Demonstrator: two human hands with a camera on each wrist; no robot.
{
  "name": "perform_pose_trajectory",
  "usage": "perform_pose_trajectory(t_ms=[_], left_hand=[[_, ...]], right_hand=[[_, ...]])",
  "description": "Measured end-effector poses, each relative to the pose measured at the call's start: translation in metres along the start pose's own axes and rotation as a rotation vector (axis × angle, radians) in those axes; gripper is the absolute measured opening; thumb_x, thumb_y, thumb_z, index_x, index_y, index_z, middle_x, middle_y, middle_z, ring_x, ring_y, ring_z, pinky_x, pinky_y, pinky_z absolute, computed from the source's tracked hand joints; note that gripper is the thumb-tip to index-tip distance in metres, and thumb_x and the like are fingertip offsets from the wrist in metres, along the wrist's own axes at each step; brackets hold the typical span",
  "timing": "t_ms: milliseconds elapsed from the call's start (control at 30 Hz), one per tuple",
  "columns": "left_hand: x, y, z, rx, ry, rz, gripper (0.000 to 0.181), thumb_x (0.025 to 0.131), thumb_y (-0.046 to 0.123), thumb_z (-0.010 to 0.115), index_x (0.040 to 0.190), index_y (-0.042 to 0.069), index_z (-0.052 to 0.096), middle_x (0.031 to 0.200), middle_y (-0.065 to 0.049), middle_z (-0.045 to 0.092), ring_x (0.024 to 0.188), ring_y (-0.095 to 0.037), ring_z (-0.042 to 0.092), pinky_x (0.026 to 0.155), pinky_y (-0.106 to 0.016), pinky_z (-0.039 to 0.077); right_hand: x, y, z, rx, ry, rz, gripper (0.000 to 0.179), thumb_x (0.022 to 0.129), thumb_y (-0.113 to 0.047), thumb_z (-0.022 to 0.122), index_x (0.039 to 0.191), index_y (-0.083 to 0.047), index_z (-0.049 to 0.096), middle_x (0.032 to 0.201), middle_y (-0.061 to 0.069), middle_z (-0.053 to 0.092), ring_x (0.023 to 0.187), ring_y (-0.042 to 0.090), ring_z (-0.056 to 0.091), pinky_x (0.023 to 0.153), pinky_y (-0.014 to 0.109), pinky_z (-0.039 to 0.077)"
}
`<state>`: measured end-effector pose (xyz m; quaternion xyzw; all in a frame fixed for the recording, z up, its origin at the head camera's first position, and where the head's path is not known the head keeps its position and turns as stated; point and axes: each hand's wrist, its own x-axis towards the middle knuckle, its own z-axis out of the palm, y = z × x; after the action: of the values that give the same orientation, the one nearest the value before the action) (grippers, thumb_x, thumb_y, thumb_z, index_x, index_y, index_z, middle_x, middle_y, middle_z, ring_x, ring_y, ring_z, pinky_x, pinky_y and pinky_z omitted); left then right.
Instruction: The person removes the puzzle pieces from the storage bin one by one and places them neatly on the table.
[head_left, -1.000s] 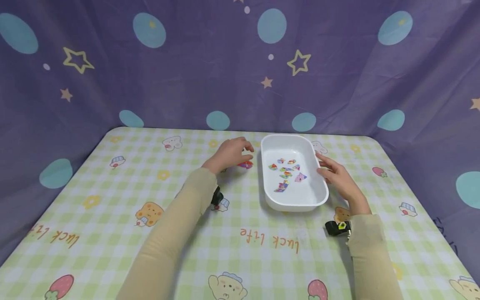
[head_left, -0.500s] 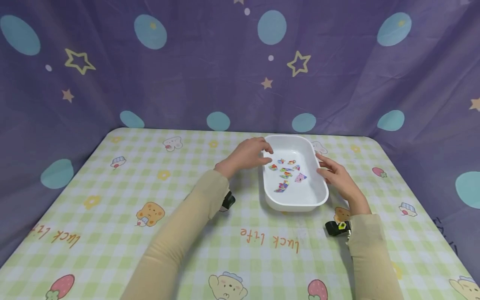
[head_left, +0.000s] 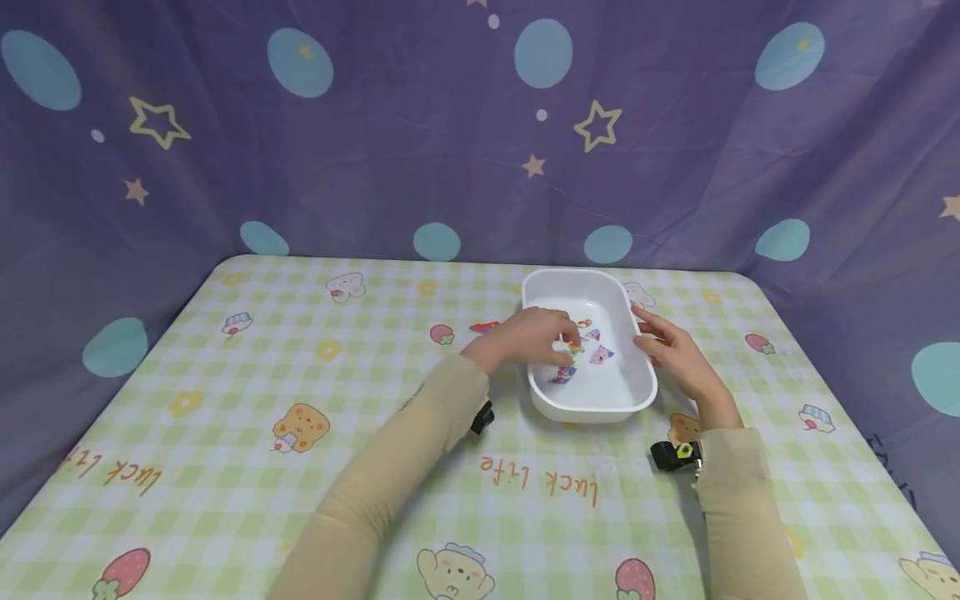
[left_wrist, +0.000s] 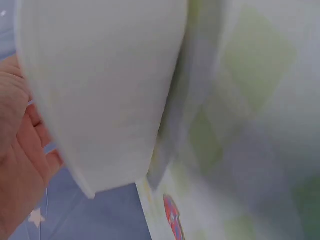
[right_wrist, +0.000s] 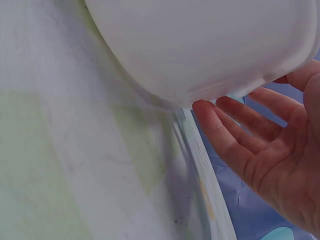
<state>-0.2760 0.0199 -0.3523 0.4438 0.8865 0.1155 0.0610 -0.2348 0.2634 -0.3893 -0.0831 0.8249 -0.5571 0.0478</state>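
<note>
My left hand [head_left: 536, 333] reaches over the left rim into a white plastic tray [head_left: 600, 396], thumb and fingers apart above small colourful pieces. No piece shows between them. Several flat, printed cutouts lie on the tray floor, among them a pink one [head_left: 602, 356]; the hand hides others. My right hand [head_left: 678, 358] holds the tray's right side, its thumb at the rim and its fingers against the outer wall. In the right wrist view, fingertips [right_wrist: 205, 112] touch the wall from below the rim. A red piece [head_left: 483, 327] lies on the table left of the tray.
A green-and-white checked cloth [head_left: 225, 517] with printed cartoons covers the table. Behind it hangs a purple curtain [head_left: 450, 125] with stars and blue ovals. Black wrist devices [head_left: 675, 456] sit below both hands.
My left hand has moved right from beside the tray, across its rim and into it, uncovering more of the red piece. My right hand and the tray have stayed in place.
</note>
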Motion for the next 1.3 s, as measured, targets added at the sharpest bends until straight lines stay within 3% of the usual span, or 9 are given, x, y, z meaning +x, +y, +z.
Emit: perform_pose_trajectory(t_ms=[133, 467, 767, 967, 1300], left_hand=[[0.004, 0.008, 0.005, 0.013, -0.058, -0.021, 0.034, 0.073, 0.035, 0.062, 0.102, 0.019, 0.06, 0.095, 0.007, 0.055, 0.081, -0.003, 0.048, 0.073, -0.021, 0.036], [0.012, 0.015, 0.014, 0.065, -0.16, -0.167, 0.041, 0.064, 0.045, 0.067, 0.098, 0.024, 0.057, 0.078, 0.013, 0.051, 0.072, -0.004, 0.047, 0.064, -0.025, 0.036], [0.016, 0.019, 0.02, 0.167, -0.184, -0.258, 0.038, 0.056, 0.051, 0.07, 0.075, 0.023, 0.051, 0.072, 0.012, 0.051, 0.068, -0.008, 0.046, 0.062, -0.029, 0.033], [0.018, 0.018, 0.023, 0.219, -0.194, -0.269, 0.031, 0.058, 0.049, 0.07, 0.07, 0.025, 0.053, 0.07, 0.013, 0.052, 0.068, -0.007, 0.046, 0.063, -0.03, 0.033], [0.027, 0.012, 0.025, 0.187, -0.288, -0.26, 0.023, 0.062, 0.043, 0.069, 0.073, 0.028, 0.055, 0.071, 0.015, 0.053, 0.069, -0.006, 0.049, 0.067, -0.031, 0.035]], right_hand=[[0.0, -0.001, 0.0, -0.005, -0.001, -0.001, 0.053, 0.086, -0.022, 0.049, 0.133, -0.013, 0.028, 0.123, 0.02, 0.039, 0.093, 0.005, 0.048, 0.068, 0.02, 0.045], [-0.001, 0.0, -0.001, -0.018, 0.006, 0.009, 0.053, 0.086, -0.023, 0.049, 0.133, -0.013, 0.028, 0.122, 0.02, 0.039, 0.092, 0.004, 0.047, 0.068, 0.02, 0.044], [-0.001, 0.002, 0.0, -0.017, -0.002, 0.004, 0.054, 0.086, -0.024, 0.049, 0.133, -0.013, 0.028, 0.123, 0.019, 0.039, 0.091, 0.003, 0.047, 0.067, 0.021, 0.044], [0.0, 0.003, 0.0, -0.002, 0.0, -0.015, 0.054, 0.085, -0.023, 0.049, 0.133, -0.011, 0.028, 0.122, 0.02, 0.039, 0.089, 0.002, 0.048, 0.066, 0.02, 0.045], [0.0, 0.002, 0.0, -0.004, 0.006, -0.013, 0.054, 0.086, -0.022, 0.049, 0.133, -0.011, 0.028, 0.122, 0.02, 0.039, 0.089, 0.001, 0.048, 0.066, 0.02, 0.044]])
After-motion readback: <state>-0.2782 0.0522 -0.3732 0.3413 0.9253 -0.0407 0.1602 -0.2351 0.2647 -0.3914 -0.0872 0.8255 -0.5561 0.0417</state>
